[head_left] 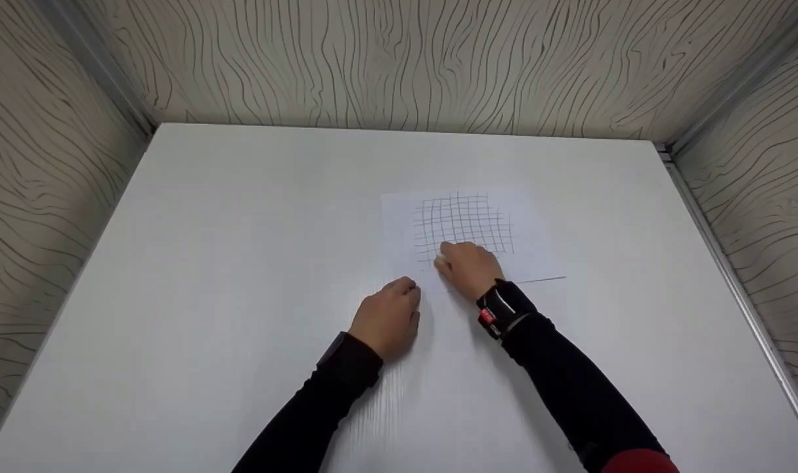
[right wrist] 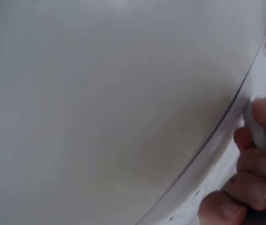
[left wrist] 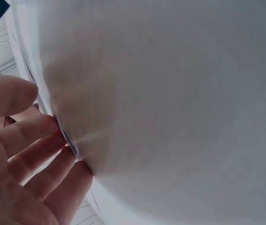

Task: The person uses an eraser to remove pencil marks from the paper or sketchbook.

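Observation:
A white sheet of paper [head_left: 531,236] lies on the table, with a hand-drawn pencil grid [head_left: 461,220] on it. My right hand [head_left: 469,268] is over the lower part of the grid. Between its thumb and forefinger it pinches a small grey-white eraser [right wrist: 260,129], partly hidden by the fingers; the other fingers curl below. My left hand [head_left: 387,320] rests at the sheet's lower left corner, fingertips [left wrist: 79,173] touching the paper near its edge and thumb apart from them.
The white table [head_left: 241,249] reaches out to both sides of the sheet. Wood-grain patterned panels [head_left: 399,66] stand behind it and at both sides, with a metal rail [head_left: 733,282] along the right edge.

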Motion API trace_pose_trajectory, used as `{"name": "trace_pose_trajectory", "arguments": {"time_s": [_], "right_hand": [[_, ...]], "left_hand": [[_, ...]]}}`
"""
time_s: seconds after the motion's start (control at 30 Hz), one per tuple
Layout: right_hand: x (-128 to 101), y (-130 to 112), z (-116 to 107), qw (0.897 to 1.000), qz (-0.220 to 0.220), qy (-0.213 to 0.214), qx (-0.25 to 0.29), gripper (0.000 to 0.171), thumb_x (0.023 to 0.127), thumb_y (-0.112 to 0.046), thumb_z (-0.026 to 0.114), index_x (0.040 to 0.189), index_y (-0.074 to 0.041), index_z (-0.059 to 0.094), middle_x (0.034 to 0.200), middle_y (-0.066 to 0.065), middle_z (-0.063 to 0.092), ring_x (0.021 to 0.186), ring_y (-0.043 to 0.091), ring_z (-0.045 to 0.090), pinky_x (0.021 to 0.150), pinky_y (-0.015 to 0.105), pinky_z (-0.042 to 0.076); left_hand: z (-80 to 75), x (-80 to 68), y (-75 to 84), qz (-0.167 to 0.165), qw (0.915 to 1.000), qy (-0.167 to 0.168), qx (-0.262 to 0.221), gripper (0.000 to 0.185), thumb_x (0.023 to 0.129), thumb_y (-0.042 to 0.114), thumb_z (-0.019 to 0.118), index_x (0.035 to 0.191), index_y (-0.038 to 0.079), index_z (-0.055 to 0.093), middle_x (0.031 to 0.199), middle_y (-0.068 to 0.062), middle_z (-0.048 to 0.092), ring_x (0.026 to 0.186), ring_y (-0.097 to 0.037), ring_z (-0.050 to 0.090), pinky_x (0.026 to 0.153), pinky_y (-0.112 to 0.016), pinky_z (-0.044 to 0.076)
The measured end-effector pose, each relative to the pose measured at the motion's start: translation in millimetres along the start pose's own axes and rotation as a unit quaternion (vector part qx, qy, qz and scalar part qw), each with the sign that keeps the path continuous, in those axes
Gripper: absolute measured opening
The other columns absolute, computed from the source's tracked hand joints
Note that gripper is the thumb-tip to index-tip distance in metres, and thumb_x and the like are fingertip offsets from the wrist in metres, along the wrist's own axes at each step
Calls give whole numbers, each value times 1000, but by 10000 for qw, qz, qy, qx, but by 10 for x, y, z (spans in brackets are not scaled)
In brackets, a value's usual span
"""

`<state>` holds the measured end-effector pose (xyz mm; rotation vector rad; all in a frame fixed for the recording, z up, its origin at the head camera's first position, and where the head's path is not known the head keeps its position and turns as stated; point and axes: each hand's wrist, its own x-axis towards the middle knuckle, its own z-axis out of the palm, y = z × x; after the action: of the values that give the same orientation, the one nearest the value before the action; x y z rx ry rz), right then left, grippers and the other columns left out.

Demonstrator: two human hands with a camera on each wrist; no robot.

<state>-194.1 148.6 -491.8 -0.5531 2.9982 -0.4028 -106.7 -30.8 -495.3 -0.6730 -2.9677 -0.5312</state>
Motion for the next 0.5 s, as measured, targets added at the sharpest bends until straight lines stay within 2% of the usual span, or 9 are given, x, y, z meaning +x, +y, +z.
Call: {"name": "trace_pose_trajectory", "arguments": {"time_s": [0.1,0.27,0.33,0.4,0.5], "right_hand": [[-21,66,-24,9988,253,349,-249,29,101,-20,69,79,-7,55,75,13,65,67,27,57,62,46,51],[-29,-81,-6,9994,-312,83,126,29,103,-23,65,82,-7,56,74,12,63,66,26,56,59,43,48],[-26,-152,11,9990,-378,29,215,29,103,-24,64,82,-7,56,73,11,61,67,26,56,59,42,48],[-16,-167,-1,9994,-295,71,191,29,103,-22,64,80,-7,55,72,11,60,66,26,54,59,44,48],[1,-62,-48,9998,-12,209,27,28,102,-20,65,80,-6,55,74,14,63,66,29,58,61,47,51]], "left_hand": [[-4,20,12,-69,10000,-38,-37,28,99,13,68,123,1,74,126,-9,72,119,-23,72,93,-36,63],[-6,23,6,9,10000,72,11,28,98,15,69,122,1,75,124,-10,72,116,-24,72,88,-38,64],[-2,24,5,82,9999,106,8,29,97,15,69,123,1,74,124,-10,72,115,-24,72,86,-38,64],[-1,38,16,134,9998,111,3,30,97,14,70,123,1,74,124,-10,71,116,-24,72,86,-38,64],[6,65,49,130,9999,33,5,32,97,14,70,125,0,73,127,-10,71,120,-24,71,91,-36,64]]}}
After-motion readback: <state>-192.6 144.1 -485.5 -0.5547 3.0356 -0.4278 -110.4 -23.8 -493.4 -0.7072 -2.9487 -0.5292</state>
